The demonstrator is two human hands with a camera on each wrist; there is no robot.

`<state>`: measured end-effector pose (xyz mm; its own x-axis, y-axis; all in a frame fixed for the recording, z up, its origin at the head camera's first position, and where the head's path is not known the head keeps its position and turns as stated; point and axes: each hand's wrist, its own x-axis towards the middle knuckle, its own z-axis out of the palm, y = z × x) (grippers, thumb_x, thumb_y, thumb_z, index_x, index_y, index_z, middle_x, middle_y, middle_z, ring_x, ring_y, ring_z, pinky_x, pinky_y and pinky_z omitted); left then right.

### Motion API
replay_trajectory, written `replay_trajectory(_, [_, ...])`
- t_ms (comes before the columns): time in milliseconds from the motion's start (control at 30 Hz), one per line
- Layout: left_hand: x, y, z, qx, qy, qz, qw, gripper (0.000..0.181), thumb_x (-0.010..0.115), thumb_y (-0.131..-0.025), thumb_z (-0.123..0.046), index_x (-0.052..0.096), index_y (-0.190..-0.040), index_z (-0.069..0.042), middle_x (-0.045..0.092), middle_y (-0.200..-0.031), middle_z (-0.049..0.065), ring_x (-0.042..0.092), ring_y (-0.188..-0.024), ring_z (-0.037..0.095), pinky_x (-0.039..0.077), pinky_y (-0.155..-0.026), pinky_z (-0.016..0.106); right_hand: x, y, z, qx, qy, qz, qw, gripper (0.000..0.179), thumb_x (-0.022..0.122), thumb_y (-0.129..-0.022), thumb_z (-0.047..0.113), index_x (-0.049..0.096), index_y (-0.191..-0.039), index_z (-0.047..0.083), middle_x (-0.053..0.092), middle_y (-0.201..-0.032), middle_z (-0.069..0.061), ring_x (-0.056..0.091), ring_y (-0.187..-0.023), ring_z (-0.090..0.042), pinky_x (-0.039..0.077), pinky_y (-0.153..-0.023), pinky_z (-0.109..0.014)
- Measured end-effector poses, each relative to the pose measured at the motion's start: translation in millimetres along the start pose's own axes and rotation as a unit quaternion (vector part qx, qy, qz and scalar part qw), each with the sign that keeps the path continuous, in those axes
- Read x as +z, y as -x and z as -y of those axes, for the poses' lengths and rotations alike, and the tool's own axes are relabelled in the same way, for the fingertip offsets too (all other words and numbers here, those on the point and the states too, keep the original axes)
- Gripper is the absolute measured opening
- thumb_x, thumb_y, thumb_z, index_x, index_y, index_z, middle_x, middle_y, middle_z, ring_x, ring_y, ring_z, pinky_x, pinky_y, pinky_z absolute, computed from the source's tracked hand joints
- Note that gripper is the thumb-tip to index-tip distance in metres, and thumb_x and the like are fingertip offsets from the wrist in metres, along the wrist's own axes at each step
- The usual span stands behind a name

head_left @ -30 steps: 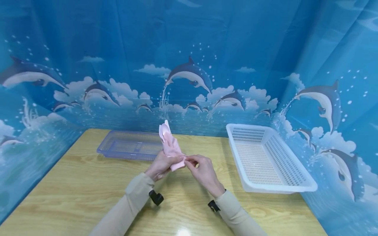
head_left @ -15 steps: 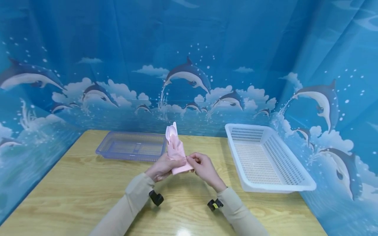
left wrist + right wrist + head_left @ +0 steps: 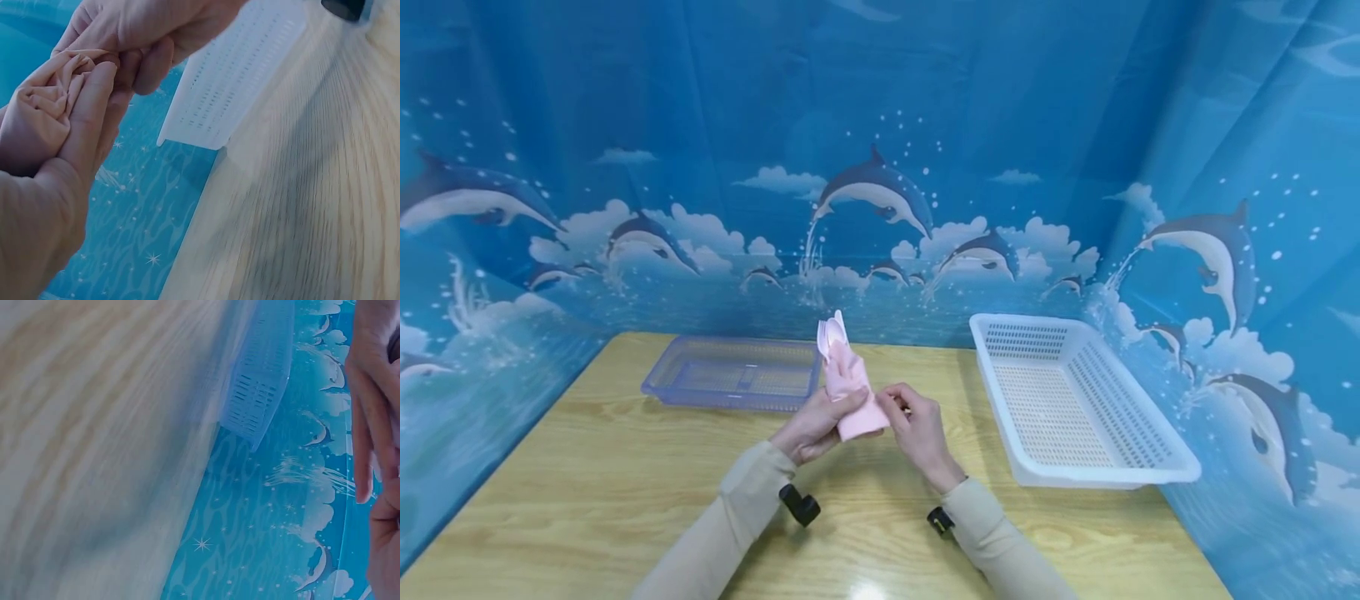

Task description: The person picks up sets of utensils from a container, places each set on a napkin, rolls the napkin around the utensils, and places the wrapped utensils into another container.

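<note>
In the head view, a pink cloth napkin (image 3: 847, 383) is gathered around pale pink cutlery whose upper ends stick out at the top. A fork (image 3: 822, 337), a spoon (image 3: 834, 335) and what looks like a knife (image 3: 840, 321) show there. My left hand (image 3: 815, 423) grips the bundle around its middle, thumb across the front. Bunched folds of the napkin (image 3: 47, 103) lie under that thumb in the left wrist view. At the napkin's right edge, my right hand (image 3: 919, 429) pinches with thumb and curled fingers. The right wrist view catches both hands only at its edge.
A translucent purple basket (image 3: 658, 379) lies at the back left of the wooden table (image 3: 587, 500). To the right stands a larger white perforated basket (image 3: 1026, 475). A blue dolphin-print curtain (image 3: 760, 125) encloses the back and sides.
The bundle has shifted slightly right and turned more upright, and the fork's tines now show. Its lower end looks wider and flatter. My right hand stays at the napkin's edge.
</note>
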<state>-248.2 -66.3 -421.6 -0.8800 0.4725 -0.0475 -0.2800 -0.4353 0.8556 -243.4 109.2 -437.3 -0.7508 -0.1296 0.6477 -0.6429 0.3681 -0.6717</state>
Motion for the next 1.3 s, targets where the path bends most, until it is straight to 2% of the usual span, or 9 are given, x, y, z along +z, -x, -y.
replay_trajectory(167, [1.4,0.3,0.0,-0.007,0.033,0.014,0.9993,0.038,0.051,-0.101,-0.013,0.035,-0.133,0.000,0.066,-0.109,0.009,0.069,-0.099,0.021,0.058,-0.090,0.042,1.9,-0.9,-2.1,-0.088,0.024,-0.028,0.9955,0.002,0.068,-0.088,-0.001,0.068,-0.086,0.001,0.063,-0.064,-0.004,0.050,-0.052,-0.006,0.039,-0.046,-0.009])
replay_trajectory(300, [3.6,-0.2,-0.1,-0.006,0.040,0.011,0.9991,0.034,0.050,-0.102,-0.013,0.036,-0.131,0.000,0.065,-0.107,0.008,0.070,-0.097,0.020,0.059,-0.088,0.040,2.3,-1.8,-4.3,-0.138,0.078,-0.047,0.9861,0.002,0.068,-0.090,0.005,0.067,-0.088,0.004,0.060,-0.070,-0.002,0.051,-0.058,-0.006,0.041,-0.050,-0.010])
replay_trajectory(400, [4.4,-1.5,-1.0,0.001,0.035,-0.001,0.9994,0.034,0.048,-0.103,-0.012,0.036,-0.131,0.000,0.065,-0.106,0.008,0.070,-0.096,0.019,0.059,-0.088,0.040,1.7,-2.4,-7.7,-0.151,0.124,-0.064,0.9787,0.007,0.071,-0.089,0.012,0.067,-0.090,0.007,0.054,-0.073,0.000,0.047,-0.062,-0.005,0.039,-0.051,-0.012])
replay_trajectory(500, [4.6,-2.1,-2.2,0.013,0.034,-0.017,0.9992,0.036,0.046,-0.103,-0.010,0.033,-0.135,-0.004,0.063,-0.109,0.008,0.069,-0.097,0.019,0.058,-0.090,0.042,-1.0,-2.8,-5.3,-0.142,0.123,-0.052,0.9807,0.007,0.073,-0.087,0.012,0.070,-0.092,0.008,0.054,-0.071,0.002,0.046,-0.060,-0.004,0.037,-0.049,-0.011])
replay_trajectory(700, [1.9,-2.4,-2.7,0.034,0.039,-0.033,0.9981,0.039,0.046,-0.102,-0.007,0.031,-0.138,-0.009,0.060,-0.117,0.015,0.069,-0.098,0.021,0.057,-0.091,0.045,-7.9,-2.6,4.5,-0.067,0.091,0.022,0.9933,0.011,0.067,-0.093,0.016,0.075,-0.097,0.009,0.071,-0.081,-0.001,0.062,-0.068,-0.006,0.047,-0.049,-0.013])
replay_trajectory(833, [0.4,-2.5,-1.9,0.036,0.036,-0.027,0.9983,0.033,0.046,-0.103,-0.008,0.034,-0.133,-0.005,0.063,-0.116,0.013,0.070,-0.097,0.021,0.057,-0.091,0.045,-9.8,-2.4,12.2,0.004,0.077,0.067,0.9948,0.019,0.063,-0.097,0.021,0.075,-0.105,0.009,0.076,-0.094,-0.004,0.067,-0.074,-0.006,0.052,-0.051,-0.016])
replay_trajectory(933, [-0.3,-2.5,-0.8,0.035,0.033,-0.019,0.9986,0.031,0.045,-0.103,-0.008,0.034,-0.132,-0.005,0.064,-0.112,0.010,0.070,-0.096,0.020,0.057,-0.090,0.044,-9.6,-1.7,17.3,0.061,0.051,0.092,0.9926,0.023,0.059,-0.099,0.021,0.074,-0.111,0.009,0.076,-0.096,-0.006,0.065,-0.066,-0.008,0.053,-0.049,-0.020])
replay_trajectory(1100, [-0.1,-3.4,1.1,0.032,0.018,-0.013,0.9993,0.035,0.049,-0.102,-0.010,0.038,-0.133,0.003,0.066,-0.107,0.007,0.070,-0.097,0.019,0.058,-0.088,0.041,-6.9,-1.7,23.8,0.146,-0.008,0.115,0.9826,0.027,0.058,-0.099,0.020,0.070,-0.117,0.003,0.076,-0.097,-0.012,0.069,-0.072,-0.014,0.059,-0.062,-0.028])
replay_trajectory(1300, [0.6,-5.8,3.4,0.013,0.007,0.026,0.9996,0.033,0.049,-0.103,-0.014,0.040,-0.131,-0.001,0.063,-0.113,0.009,0.069,-0.101,0.023,0.054,-0.094,0.050,-4.5,-3.4,25.6,0.230,-0.117,0.144,0.9553,0.033,0.062,-0.097,0.014,0.063,-0.125,-0.003,0.071,-0.108,-0.022,0.073,-0.094,-0.026,0.060,-0.081,-0.044])
